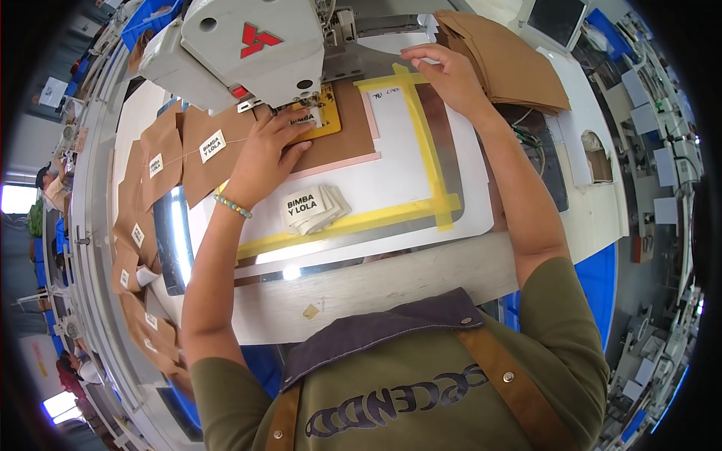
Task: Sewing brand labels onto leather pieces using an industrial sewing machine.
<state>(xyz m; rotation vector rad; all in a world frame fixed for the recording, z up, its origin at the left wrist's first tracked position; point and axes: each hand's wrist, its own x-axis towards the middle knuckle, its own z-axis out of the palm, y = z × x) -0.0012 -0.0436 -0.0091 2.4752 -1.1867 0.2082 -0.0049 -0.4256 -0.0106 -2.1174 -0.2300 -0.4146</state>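
My left hand (pixel 267 154), a beaded bracelet at its wrist, lies with outstretched fingers below the sewing machine head (pixel 252 49). Its fingertips touch a small white printed label (pixel 304 118) inside a yellow template (pixel 329 120). Under the template lies a brown fabric piece (pixel 342 150), its edges against pink strips on the white board. Off to the right, my right hand (pixel 451 79) hovers near the top corner of the yellow tape (pixel 421 139), fingers loosely extended and apparently holding nothing. A small stack of white labels (pixel 312 209) sits on the board nearer to me.
Brown pieces with sewn labels (pixel 199 150) trail down the table's left side, linked by thread. A thick stack of brown pieces (pixel 511 68) stands at the far right beside a screen (pixel 555 22). Blue bins (pixel 150 19) flank the table. Other people work far left.
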